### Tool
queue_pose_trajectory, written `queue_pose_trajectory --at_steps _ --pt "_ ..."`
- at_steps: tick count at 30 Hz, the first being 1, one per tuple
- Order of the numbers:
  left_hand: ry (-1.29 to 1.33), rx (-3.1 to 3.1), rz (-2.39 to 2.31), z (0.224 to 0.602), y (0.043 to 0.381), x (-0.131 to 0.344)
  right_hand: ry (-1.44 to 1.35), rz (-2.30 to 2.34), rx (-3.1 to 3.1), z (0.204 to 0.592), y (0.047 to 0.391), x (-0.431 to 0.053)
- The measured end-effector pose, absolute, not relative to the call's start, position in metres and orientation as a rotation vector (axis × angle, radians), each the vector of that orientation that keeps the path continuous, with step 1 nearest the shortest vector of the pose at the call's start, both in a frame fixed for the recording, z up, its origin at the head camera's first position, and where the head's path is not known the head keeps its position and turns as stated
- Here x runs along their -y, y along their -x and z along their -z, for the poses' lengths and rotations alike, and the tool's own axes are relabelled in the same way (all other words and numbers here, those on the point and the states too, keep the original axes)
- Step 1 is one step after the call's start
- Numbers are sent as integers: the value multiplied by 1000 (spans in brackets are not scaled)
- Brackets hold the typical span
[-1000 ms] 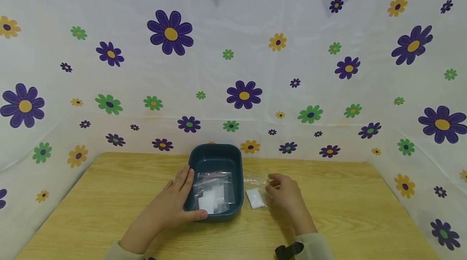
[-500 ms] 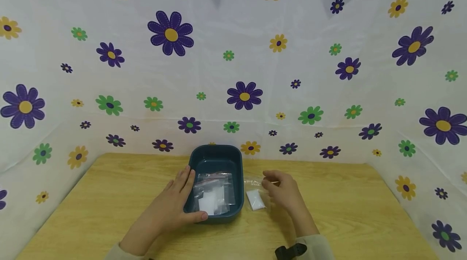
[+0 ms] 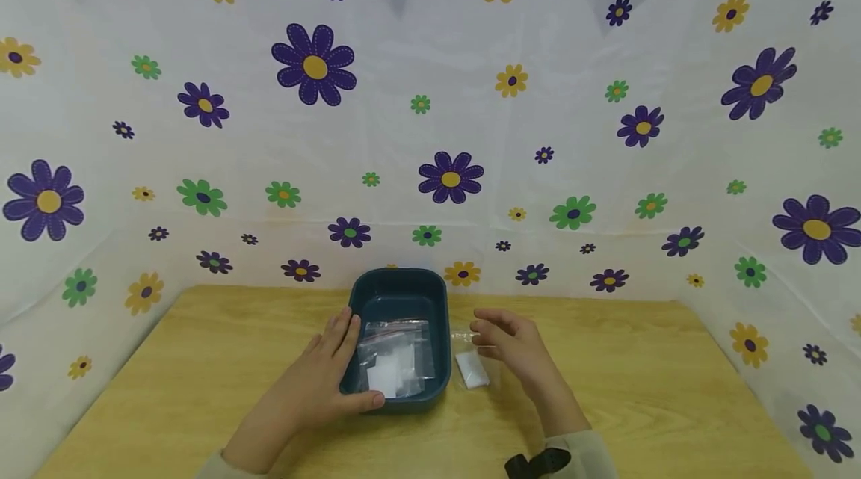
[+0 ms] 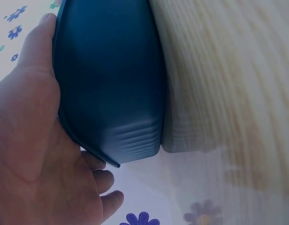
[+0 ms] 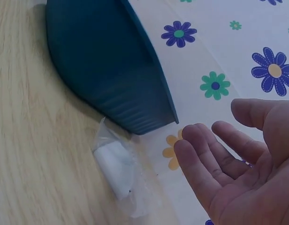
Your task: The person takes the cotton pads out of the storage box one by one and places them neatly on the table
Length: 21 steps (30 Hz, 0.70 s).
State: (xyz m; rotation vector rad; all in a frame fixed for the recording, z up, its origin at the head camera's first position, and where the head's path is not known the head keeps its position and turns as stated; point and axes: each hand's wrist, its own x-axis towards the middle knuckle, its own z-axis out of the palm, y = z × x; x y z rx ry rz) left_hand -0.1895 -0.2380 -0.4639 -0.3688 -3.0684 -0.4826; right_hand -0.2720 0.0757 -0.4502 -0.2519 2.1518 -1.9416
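Observation:
A dark teal plastic bin [image 3: 398,301] stands on the table and holds several clear zip bags [image 3: 412,348] with white contents. My left hand [image 3: 316,380] rests against its left side, fingers along the rim and thumb at the front edge; the left wrist view has the hand [image 4: 32,140] against the outer wall [image 4: 111,79]. To the right of the bin lies one clear zip bag [image 3: 472,369] with a white folded piece inside. My right hand [image 3: 521,352] hovers beside and above that bag, fingers loosely bent. Nothing sits between them in the right wrist view.
The wooden table [image 3: 646,382] reaches back to a white cloth [image 3: 377,128] printed with flowers, which encloses the back and both sides. The bin stands close to the back cloth. A dark strap [image 3: 538,462] is at the right wrist.
My right hand has moved a little left, from the right edge of the loose bag to above it, with its fingers spreading. The left hand and the bin stay put.

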Motion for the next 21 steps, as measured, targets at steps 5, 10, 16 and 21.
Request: queue_pose_trajectory --at_steps 5,10,16,21 --pt "378 3064 482 464 191 238 281 1970 -2114 442 271 -75" --pt "369 3056 477 466 191 240 304 1988 -2056 435 269 -70" --pt "364 3064 489 464 190 240 328 2014 -1980 430 266 -67" --pt "379 3053 500 461 187 239 346 2028 -1901 427 263 -63"
